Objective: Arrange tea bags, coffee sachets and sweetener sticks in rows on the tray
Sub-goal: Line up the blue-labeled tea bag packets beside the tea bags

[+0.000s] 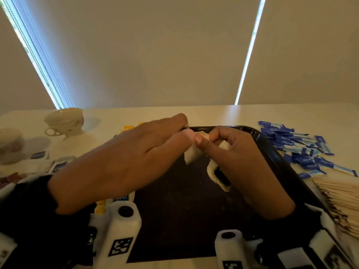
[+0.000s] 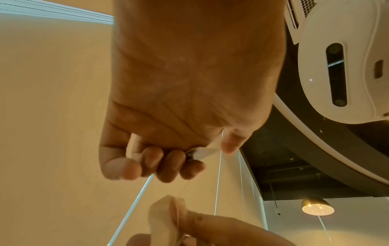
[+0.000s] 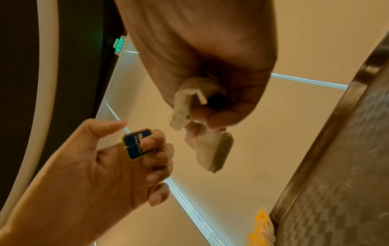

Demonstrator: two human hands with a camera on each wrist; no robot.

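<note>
Two hands are raised close together above the far part of a dark tray (image 1: 275,152). A blue paper tag (image 3: 136,144) is pinched in the curled fingers of the left hand (image 1: 124,162), and a thin string is seen running from it across to the right hand (image 1: 242,162) in the right wrist view. One pale tea bag (image 3: 212,149) is held at its top by the thumb and fingertips of the right hand and hangs below them; further folded tea bag paper (image 3: 187,98) is kept tucked inside the same closed palm. In the head view the tea bag (image 1: 191,154) is seen between the two hands, above the tray and not resting on it.

Outward from the hands, the tray is laid on a light tabletop (image 1: 291,115). A loose heap of blue sweetener sticks (image 1: 299,146) is spread on the tabletop just right of the tray, and a fanned pile of pale sachets (image 1: 342,200) lies nearer, against the tray's right edge. Yellow packets (image 1: 129,127) are partly hidden behind the left hand at the tray's far left corner. Well to the left, two cream teacups are placed on the tabletop, one (image 1: 64,121) farther back and one (image 1: 9,144) at the picture's edge, with a few small blue-labelled packets (image 1: 58,166) near them.
</note>
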